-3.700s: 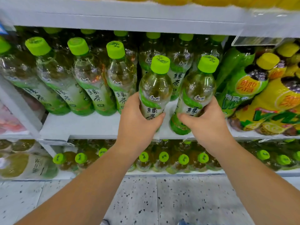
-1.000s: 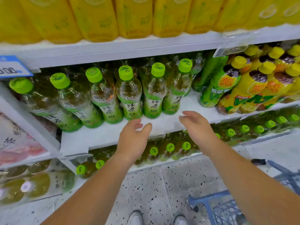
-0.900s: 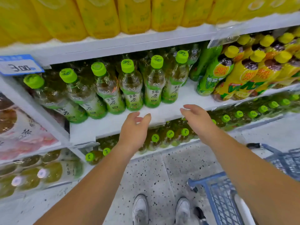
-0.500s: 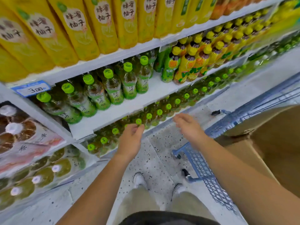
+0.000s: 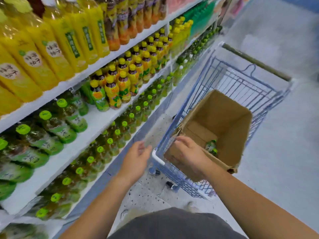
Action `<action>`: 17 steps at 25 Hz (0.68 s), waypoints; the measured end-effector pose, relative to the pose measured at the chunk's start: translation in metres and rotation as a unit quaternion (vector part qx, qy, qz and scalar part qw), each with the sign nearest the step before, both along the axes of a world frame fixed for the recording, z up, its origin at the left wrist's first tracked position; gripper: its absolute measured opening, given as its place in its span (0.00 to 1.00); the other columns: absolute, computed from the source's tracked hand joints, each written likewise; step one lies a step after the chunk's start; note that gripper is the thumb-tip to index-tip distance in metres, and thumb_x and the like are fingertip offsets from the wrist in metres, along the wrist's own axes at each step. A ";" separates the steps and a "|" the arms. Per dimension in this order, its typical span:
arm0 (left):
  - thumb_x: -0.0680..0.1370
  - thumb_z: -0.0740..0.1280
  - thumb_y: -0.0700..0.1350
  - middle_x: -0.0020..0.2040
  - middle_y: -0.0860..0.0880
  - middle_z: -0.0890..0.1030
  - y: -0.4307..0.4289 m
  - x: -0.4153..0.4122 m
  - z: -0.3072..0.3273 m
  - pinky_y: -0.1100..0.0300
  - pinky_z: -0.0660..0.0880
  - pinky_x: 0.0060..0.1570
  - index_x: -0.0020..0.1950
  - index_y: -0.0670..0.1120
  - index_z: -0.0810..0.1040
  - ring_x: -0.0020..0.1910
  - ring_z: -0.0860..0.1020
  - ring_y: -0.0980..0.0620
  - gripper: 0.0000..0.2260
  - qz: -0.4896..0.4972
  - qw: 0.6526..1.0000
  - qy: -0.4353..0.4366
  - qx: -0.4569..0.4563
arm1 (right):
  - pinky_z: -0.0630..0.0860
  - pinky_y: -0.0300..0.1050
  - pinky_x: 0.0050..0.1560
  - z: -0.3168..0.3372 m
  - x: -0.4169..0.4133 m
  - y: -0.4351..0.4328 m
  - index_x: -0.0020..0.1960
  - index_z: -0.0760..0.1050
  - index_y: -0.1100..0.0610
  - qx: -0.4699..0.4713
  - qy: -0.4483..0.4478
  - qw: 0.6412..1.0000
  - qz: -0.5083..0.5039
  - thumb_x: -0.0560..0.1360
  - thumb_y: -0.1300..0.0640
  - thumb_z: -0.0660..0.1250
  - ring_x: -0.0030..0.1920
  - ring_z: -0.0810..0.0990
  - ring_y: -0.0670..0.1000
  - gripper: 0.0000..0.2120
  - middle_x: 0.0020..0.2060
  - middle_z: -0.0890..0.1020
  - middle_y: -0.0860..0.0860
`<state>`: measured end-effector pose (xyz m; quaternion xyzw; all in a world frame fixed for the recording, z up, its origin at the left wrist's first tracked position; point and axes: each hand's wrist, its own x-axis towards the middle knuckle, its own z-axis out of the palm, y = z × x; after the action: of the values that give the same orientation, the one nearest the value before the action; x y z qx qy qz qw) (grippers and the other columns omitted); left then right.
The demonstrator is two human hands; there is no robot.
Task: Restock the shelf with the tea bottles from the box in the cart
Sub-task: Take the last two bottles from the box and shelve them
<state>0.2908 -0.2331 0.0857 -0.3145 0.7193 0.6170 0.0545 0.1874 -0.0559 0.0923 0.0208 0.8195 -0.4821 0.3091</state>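
Green-capped clear tea bottles [image 5: 51, 131] on the white middle shelf [image 5: 96, 121] at left of frame: smeared by motion, label print unreadable. Lowest row at bottom left cut off by the frame edge. Inside the brown cardboard box [image 5: 224, 116] at centre right: small green-labelled bottle [image 5: 211, 147] only partly seen, too blurred to count or read. Near box rim covered by the right hand [image 5: 188, 156]. Blue wire cart [image 5: 241, 83]: front wheels barely made out. Both forearms cropped at the bottom.
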 end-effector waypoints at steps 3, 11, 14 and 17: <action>0.83 0.63 0.55 0.70 0.52 0.73 0.054 -0.044 0.011 0.63 0.67 0.56 0.76 0.49 0.67 0.62 0.72 0.57 0.23 -0.062 0.998 0.005 0.014 | 0.71 0.49 0.70 0.008 -0.030 0.054 0.72 0.71 0.51 0.027 0.020 0.999 0.002 0.83 0.46 0.62 0.63 0.75 0.47 0.20 0.65 0.76 0.46; 0.82 0.63 0.58 0.65 0.54 0.75 0.168 -0.164 0.003 0.57 0.70 0.58 0.74 0.51 0.69 0.61 0.75 0.56 0.22 -0.110 0.993 -0.047 0.009 | 0.68 0.44 0.67 -0.028 -0.135 0.179 0.77 0.64 0.59 0.056 -0.060 0.994 -0.066 0.85 0.49 0.58 0.68 0.73 0.53 0.24 0.72 0.73 0.55; 0.82 0.63 0.58 0.62 0.53 0.77 0.199 -0.214 -0.023 0.59 0.67 0.55 0.72 0.50 0.71 0.59 0.76 0.54 0.21 -0.128 0.988 -0.087 -0.023 | 0.68 0.49 0.68 -0.064 -0.164 0.206 0.76 0.67 0.62 0.074 -0.117 0.985 -0.099 0.85 0.47 0.57 0.69 0.73 0.58 0.26 0.70 0.75 0.59; 0.81 0.64 0.56 0.62 0.53 0.78 0.229 -0.262 -0.067 0.57 0.70 0.59 0.70 0.48 0.73 0.62 0.76 0.50 0.20 -0.223 0.961 -0.145 -0.074 | 0.69 0.50 0.41 -0.106 -0.198 0.219 0.40 0.75 0.62 0.106 -0.159 0.972 -0.140 0.84 0.53 0.58 0.38 0.76 0.60 0.18 0.33 0.74 0.62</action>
<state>0.0286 -0.0041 0.0189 -0.2354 0.7990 0.4824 0.2710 -0.0106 0.1632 -0.0138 0.2443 0.7950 -0.4217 0.3612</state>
